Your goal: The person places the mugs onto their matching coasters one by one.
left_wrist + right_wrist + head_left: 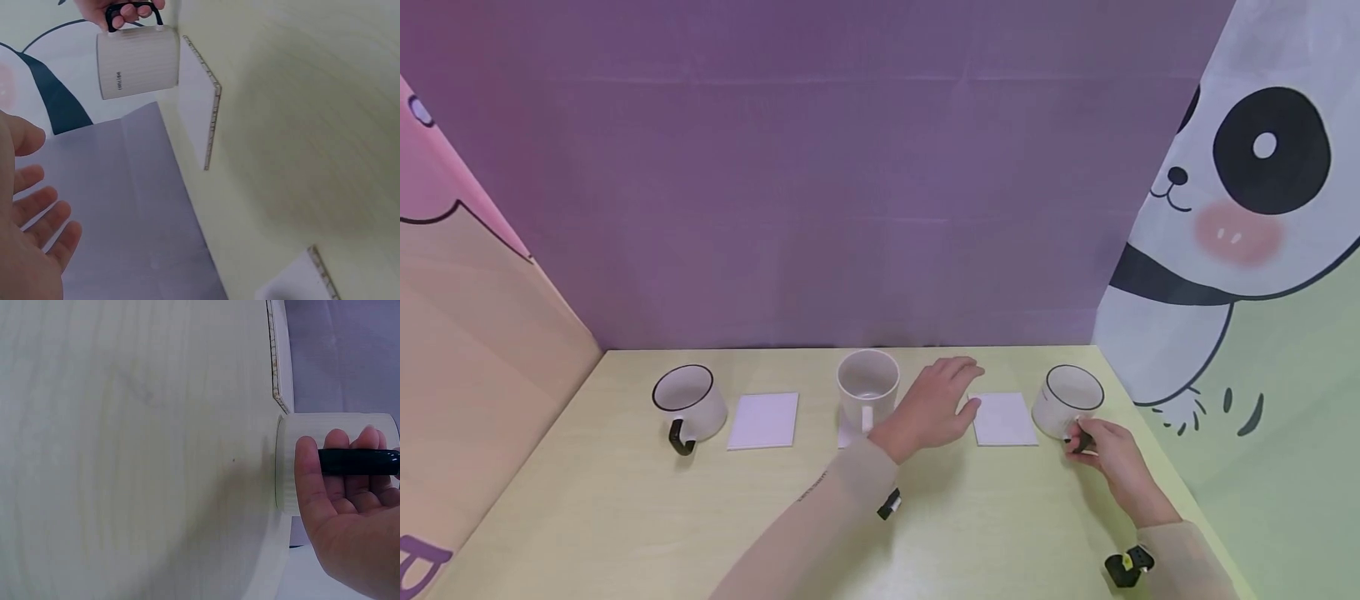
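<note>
A white ribbed mug with a dark rim stands at the right end of the table, beside a white square coaster. My right hand grips its black handle, with the fingers curled behind it in the right wrist view. Small dark lettering shows on the mug's side in the left wrist view. My left hand reaches over the table between that coaster and the middle mug, fingers spread and holding nothing. The middle mug is all white, its white handle partly behind my left wrist.
Another dark-rimmed mug with a black handle stands at the left, beside a second coaster. Part of a third coaster shows under the middle mug. A purple wall rises behind the table, with printed panels at the sides.
</note>
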`<state>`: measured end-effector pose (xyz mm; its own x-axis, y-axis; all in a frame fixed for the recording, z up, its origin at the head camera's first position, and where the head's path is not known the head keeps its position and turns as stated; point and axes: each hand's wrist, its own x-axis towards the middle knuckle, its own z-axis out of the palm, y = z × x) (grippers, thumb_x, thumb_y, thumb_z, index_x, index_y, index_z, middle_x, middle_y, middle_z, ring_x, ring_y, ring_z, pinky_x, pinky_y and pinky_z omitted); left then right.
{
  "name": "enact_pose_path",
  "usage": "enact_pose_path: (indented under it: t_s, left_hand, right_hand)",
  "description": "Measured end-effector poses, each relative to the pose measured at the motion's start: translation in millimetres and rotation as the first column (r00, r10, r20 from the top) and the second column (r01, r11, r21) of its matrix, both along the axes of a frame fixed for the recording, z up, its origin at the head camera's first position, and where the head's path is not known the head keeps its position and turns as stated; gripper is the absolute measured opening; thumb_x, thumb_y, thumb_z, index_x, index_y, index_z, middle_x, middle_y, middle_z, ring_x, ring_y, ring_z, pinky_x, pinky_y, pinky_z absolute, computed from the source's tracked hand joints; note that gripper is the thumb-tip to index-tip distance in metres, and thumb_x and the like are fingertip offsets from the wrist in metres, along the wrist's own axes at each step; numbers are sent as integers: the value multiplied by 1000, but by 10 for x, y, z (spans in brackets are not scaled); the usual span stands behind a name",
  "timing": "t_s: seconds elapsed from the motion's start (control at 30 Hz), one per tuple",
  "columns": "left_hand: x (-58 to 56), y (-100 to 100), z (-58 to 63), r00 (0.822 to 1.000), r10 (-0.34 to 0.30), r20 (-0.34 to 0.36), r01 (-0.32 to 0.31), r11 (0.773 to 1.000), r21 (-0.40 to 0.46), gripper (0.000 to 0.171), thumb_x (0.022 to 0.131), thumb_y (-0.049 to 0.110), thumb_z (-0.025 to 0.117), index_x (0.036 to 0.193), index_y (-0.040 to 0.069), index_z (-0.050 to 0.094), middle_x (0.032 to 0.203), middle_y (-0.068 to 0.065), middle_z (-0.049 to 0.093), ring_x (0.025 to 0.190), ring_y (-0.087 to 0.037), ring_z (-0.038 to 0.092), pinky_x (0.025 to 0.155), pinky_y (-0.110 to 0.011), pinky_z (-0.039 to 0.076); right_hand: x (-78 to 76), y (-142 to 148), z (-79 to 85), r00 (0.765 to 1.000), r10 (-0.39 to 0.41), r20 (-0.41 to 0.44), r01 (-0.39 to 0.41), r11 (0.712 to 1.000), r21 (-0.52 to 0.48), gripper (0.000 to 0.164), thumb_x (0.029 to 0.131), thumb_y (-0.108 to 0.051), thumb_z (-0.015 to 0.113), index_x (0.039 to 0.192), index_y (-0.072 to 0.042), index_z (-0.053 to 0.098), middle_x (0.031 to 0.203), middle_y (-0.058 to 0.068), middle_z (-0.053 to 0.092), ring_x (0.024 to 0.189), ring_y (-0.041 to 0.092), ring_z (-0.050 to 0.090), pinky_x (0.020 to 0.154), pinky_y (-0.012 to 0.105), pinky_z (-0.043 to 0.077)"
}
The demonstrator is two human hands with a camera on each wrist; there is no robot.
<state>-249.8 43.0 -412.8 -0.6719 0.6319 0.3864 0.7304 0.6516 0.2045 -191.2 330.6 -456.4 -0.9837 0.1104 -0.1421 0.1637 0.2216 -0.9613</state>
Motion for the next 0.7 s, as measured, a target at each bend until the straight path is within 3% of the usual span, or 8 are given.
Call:
enact_pose_path:
  t_s: [0.27, 0.7]
  left_hand:
    - [-85, 103, -183, 995, 46, 89, -44, 999, -31, 42, 95, 31, 50, 134, 15, 50, 137, -1, 47, 125, -20, 43, 100, -37, 39]
    - [-251, 296, -389, 979, 114, 167, -81, 979, -188, 49, 94, 36, 51, 137, 14, 49, 139, -1, 46, 127, -20, 42, 102, -37, 38]
  right_hand:
    - [-12, 11, -25, 1000, -5, -1, 5, 1000, -8, 40, 104, -24, 34, 107, 13, 50, 93, 12, 56, 81, 14, 59, 84, 37, 53]
    - [-20, 20, -43, 1000, -16, -3, 16, 1000, -2, 38, 103, -22, 34, 105, 12, 51, 91, 11, 56, 79, 13, 59, 83, 38, 53]
